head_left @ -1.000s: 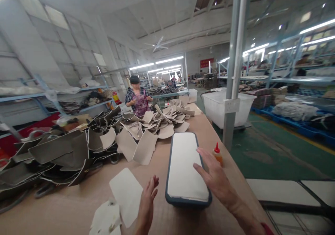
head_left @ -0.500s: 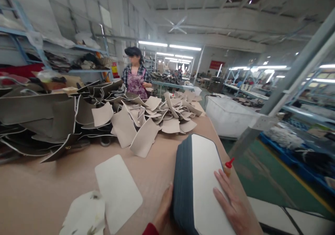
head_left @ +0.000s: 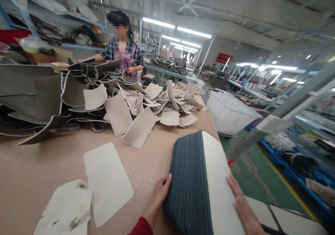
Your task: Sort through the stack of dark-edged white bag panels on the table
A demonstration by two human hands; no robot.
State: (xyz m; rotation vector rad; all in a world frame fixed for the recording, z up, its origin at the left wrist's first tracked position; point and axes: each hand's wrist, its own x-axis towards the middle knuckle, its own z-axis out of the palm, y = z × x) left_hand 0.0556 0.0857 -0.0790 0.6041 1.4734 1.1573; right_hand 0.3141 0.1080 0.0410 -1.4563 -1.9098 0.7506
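Note:
A thick stack of dark grey panels with a white top face stands tilted on its edge on the brown table. My left hand presses flat against the stack's grey left side, fingers stretched. My right hand lies flat on the white face at the right, fingers extended. A single white rounded panel lies on the table to the left. A stained white sheet lies nearer the front edge.
A heap of beige cut pieces and dark grey pieces fills the table's far half. A person in a plaid shirt works behind it. A red-capped glue bottle peeks out right of the stack. A white bin stands beyond the table.
The stack went from lying flat to tilted up on edge. My left hand moved onto its grey side and my right hand slid along the white face. The view shifted left.

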